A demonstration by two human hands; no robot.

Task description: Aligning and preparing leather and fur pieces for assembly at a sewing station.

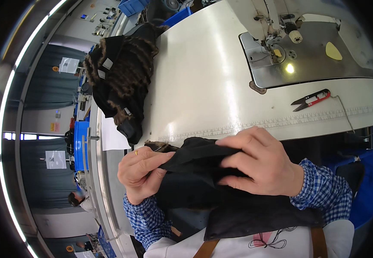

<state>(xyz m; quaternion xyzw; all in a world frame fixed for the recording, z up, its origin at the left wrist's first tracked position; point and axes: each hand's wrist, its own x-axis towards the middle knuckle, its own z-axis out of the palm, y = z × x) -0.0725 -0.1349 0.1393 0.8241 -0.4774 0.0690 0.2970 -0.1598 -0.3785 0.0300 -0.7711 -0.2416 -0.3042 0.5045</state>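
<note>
Obs.: Person seated at a pale desk (203, 81), both hands working a piece of black fabric (203, 180) held in front of the chest, just off the near desk edge, its lower part draped down over the lap.

Left hand (141, 172): thumb and forefinger pinched together on a folded edge of the cloth at its left side. Right hand (259, 165): laid over the top of the piece, fingers (233, 163) curled and pressed down, clamped on a bunched fold.

Handling judgement: the fabric looks soft and limp; it creases and sags wherever unsupported, so it is light and holds no shape of its own. Surface seems matte, probably not slippery. Not fragile. Best taken at an edge or seam with a pinch, second hand spreading or steadying the bulk, much as it is held here.

Surroundings: heap of black-and-brown garments (119, 81) on the desk's far left; sewing machine (276, 26) at upper right; red-handled thread snips (311, 99) lying well apart from the hands.
</note>
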